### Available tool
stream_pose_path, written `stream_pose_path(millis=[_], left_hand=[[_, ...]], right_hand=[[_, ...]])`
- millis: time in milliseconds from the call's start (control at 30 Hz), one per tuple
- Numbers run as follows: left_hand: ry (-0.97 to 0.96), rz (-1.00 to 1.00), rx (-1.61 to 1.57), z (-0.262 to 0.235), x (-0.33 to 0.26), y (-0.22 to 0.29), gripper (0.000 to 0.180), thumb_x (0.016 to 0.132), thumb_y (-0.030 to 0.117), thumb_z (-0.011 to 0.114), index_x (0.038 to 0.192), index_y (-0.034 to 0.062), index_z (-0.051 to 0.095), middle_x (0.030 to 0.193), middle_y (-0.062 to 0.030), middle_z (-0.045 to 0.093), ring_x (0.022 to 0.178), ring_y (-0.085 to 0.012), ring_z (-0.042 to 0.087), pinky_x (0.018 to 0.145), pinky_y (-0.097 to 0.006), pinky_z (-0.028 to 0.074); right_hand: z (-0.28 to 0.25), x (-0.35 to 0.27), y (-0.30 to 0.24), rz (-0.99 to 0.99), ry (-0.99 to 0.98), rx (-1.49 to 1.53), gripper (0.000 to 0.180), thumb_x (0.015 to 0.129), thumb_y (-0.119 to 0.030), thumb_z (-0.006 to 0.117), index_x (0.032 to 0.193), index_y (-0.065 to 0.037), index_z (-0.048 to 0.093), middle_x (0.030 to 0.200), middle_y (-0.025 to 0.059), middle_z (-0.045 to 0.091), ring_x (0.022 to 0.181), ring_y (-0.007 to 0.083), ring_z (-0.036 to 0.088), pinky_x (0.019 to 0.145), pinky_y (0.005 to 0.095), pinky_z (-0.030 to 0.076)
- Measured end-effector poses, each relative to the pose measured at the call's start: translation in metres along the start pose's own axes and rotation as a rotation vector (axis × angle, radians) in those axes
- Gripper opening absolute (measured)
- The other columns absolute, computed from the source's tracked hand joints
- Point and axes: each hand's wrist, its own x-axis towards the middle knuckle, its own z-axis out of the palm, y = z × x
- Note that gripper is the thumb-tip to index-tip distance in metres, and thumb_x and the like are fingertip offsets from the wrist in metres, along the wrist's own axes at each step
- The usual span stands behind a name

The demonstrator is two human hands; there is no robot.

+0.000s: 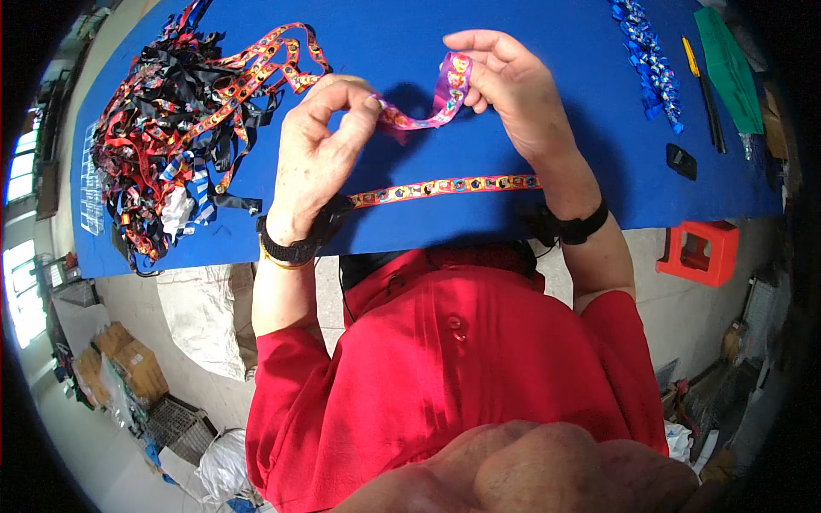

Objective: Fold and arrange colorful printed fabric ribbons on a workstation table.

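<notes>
L hand (pixel 327 150): pinching purple printed ribbon (pixel 419 121), 11 o'clk of ctr
R hand (pixel 517 92): pinching same ribbon, 1 o'clk
Ribbon pile (pixel 154 128): 10 o'clk

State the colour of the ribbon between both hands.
The ribbon is purple-pink with multicoloured motifs, clearest in the head view.

The thin ribbon (pixel 432 120) is pink and purple; little bright pictures run along one side; the other side looks plain purple; it droops in a soft curve above the blue bench (pixel 479 156); the left fingers (pixel 356 126) pinch one part; the right fingers (pixel 489 83) hold it where it bends.
</notes>
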Motion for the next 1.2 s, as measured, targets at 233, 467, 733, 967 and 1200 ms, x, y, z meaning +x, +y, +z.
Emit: stream_pose_path(millis=[233, 467, 733, 967, 1200], left_hand=[[-0.132, 0.024, -0.182, 0.02, -0.002, 0.02, 0.01, 0.09, 0.004, 0.063, 0.082, -0.0004, 0.063, 0.103, -0.0098, 0.069, 0.078, -0.0091, 0.063, 0.071, -0.024, 0.051], [-0.09, -0.067, -0.011, 0.029, -0.002, 0.022, 0.009, 0.088, 0.007, 0.065, 0.082, 0.0007, 0.064, 0.071, -0.0009, 0.066, 0.066, -0.0046, 0.059, 0.061, -0.023, 0.049], [-0.078, -0.081, -0.011, 0.028, 0.0, 0.018, 0.009, 0.088, 0.007, 0.064, 0.081, 0.0005, 0.064, 0.069, -0.0018, 0.065, 0.061, -0.004, 0.059, 0.055, -0.022, 0.048], [-0.093, -0.024, -0.056, 0.023, 0.005, 0.012, 0.015, 0.093, 0.012, 0.065, 0.084, 0.0, 0.065, 0.072, -0.0011, 0.066, 0.065, -0.0042, 0.058, 0.058, -0.022, 0.047], [0.004, 0.112, -0.001, 0.005, 0.039, 0.031, 0.02, 0.096, 0.016, 0.065, 0.087, -0.0014, 0.067, 0.075, -0.0014, 0.069, 0.071, -0.0048, 0.06, 0.065, -0.022, 0.048]], right_hand=[[0.011, -0.006, 0.0, 0.06, -0.071, 0.04, 0.017, 0.097, -0.009, 0.059, 0.112, -0.002, 0.064, 0.092, 0.0017, 0.069, 0.072, 0.0048, 0.058, 0.063, 0.0185, 0.047], [0.02, -0.011, -0.001, 0.02, -0.156, 0.09, 0.016, 0.097, -0.004, 0.06, 0.111, 0.002, 0.063, 0.095, 0.0054, 0.07, 0.082, 0.0085, 0.065, 0.073, 0.0227, 0.054], [0.015, -0.012, -0.002, 0.062, -0.221, -0.051, 0.017, 0.096, -0.006, 0.061, 0.109, 0.002, 0.068, 0.095, 0.0056, 0.07, 0.085, 0.0087, 0.065, 0.077, 0.0233, 0.053], [0.014, -0.006, -0.011, 0.047, -0.163, -0.076, 0.02, 0.094, -0.01, 0.067, 0.109, 0.003, 0.069, 0.096, 0.0066, 0.072, 0.087, 0.0096, 0.067, 0.078, 0.0218, 0.053], [-0.015, 0.028, -0.023, -0.031, -0.056, -0.152, 0.027, 0.095, -0.023, 0.068, 0.111, -0.001, 0.069, 0.094, -0.0022, 0.069, 0.072, 0.0016, 0.054, 0.062, 0.0158, 0.042]])
